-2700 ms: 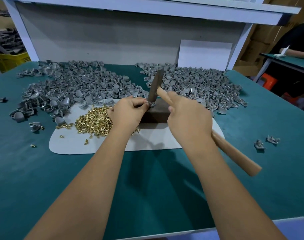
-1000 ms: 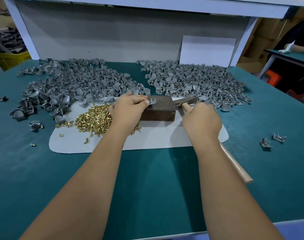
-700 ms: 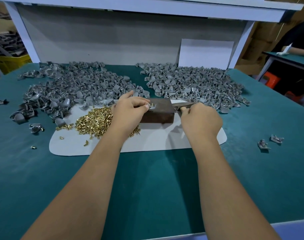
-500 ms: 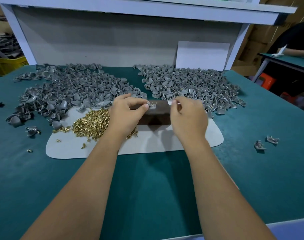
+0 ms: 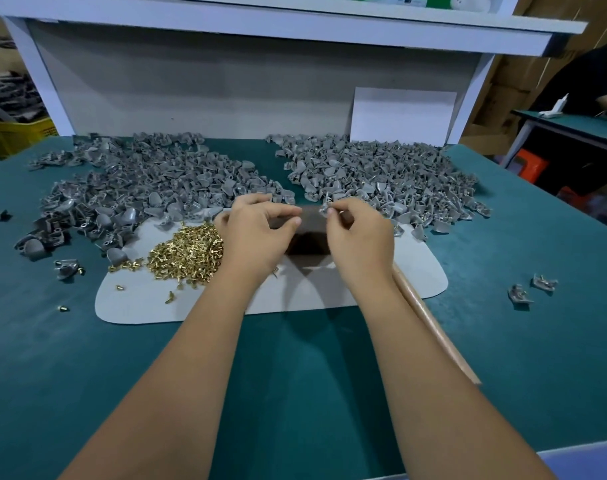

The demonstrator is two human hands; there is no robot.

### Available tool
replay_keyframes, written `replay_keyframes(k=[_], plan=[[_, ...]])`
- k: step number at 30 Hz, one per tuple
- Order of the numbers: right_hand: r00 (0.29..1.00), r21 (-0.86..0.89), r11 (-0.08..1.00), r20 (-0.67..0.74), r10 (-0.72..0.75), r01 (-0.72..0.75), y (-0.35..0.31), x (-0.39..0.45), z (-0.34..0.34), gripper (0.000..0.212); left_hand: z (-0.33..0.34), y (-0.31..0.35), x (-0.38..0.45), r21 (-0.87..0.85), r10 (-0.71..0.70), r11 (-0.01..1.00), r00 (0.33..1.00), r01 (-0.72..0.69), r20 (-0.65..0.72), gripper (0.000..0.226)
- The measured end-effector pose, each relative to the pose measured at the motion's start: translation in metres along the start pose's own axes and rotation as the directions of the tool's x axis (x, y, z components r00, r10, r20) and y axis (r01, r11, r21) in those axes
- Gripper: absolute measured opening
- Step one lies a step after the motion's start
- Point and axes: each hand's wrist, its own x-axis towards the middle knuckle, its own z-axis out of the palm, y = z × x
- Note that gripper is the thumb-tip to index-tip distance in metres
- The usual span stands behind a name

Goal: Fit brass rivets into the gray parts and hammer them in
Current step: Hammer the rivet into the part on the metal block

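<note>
We see both forearms reaching forward over the teal surface (image 5: 329,393), hands close together above the dark block (image 5: 309,233). The right hand (image 5: 359,237) has its grip narrow, thumb and forefinger pinching a small gray part (image 5: 326,207) just above the block's far right corner. The left hand (image 5: 257,237) has its fingers loosely curled, fingertips near the block's left end; we cannot tell whether its grip holds anything.

The block sits on a pale gray mat (image 5: 329,292). On the mat's left lies a heap of brass rivets (image 5: 188,254), partly under the left wrist. A wooden hammer handle (image 5: 433,327) lies on the surface beside the right forearm, its head hidden.

Two large piles of gray parts: left pile (image 5: 149,185), right pile (image 5: 381,174). Two loose parts (image 5: 532,289) lie well apart at right.

Behind, a gray back panel under a white shelf (image 5: 295,26), and a white card (image 5: 404,116) leaning against the panel. A yellow crate (image 5: 18,133) at far left; another person's arm at a second table, far right.
</note>
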Motion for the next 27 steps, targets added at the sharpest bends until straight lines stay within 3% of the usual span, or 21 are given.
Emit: replay_keyframes(k=[3,6,8,10,12,15,19,24,27], plan=[[0.977,-0.017,0.981,-0.095,0.189,-0.191,0.007,0.015,-0.003,0.014,-0.002,-0.006,0.004,0.182,-0.010,0.983,0.995,0.028,-0.099,0.013],[0.940,-0.021,0.947,-0.130,0.315,-0.321,0.016,0.032,-0.007,0.014,-0.006,-0.014,0.008,0.197,-0.078,0.974,0.983,0.110,-0.167,0.013],[0.918,0.071,0.932,-0.158,0.364,-0.357,0.019,0.041,-0.008,0.012,-0.007,-0.018,0.008,0.191,-0.112,0.970,0.976,0.147,-0.185,0.014],[0.904,0.158,0.915,-0.163,0.396,-0.373,0.020,0.045,-0.006,0.030,-0.007,-0.020,0.009,0.187,-0.115,0.971,0.976,0.150,-0.186,0.015],[0.911,0.084,0.927,-0.172,0.374,-0.365,0.024,0.043,-0.002,0.046,-0.007,-0.021,0.009,0.183,-0.095,0.975,0.981,0.126,-0.170,0.016],[0.941,-0.113,0.954,-0.230,0.248,-0.279,0.021,0.033,0.003,0.052,-0.008,-0.018,0.009,0.123,-0.130,0.982,0.984,0.145,-0.122,0.019],[0.970,-0.183,0.979,-0.209,-0.126,0.088,-0.001,0.015,0.011,0.042,-0.009,-0.014,0.007,0.070,-0.174,0.981,0.981,0.181,-0.091,0.021],[0.876,-0.132,0.878,-0.098,-0.473,0.459,-0.041,-0.015,0.030,0.032,-0.015,-0.014,0.008,0.085,-0.167,0.981,0.982,0.174,-0.087,0.022],[0.822,-0.053,0.821,0.003,-0.570,0.569,-0.052,-0.031,0.039,0.020,-0.030,-0.021,0.013,0.080,-0.196,0.974,0.966,0.211,-0.166,0.030]])
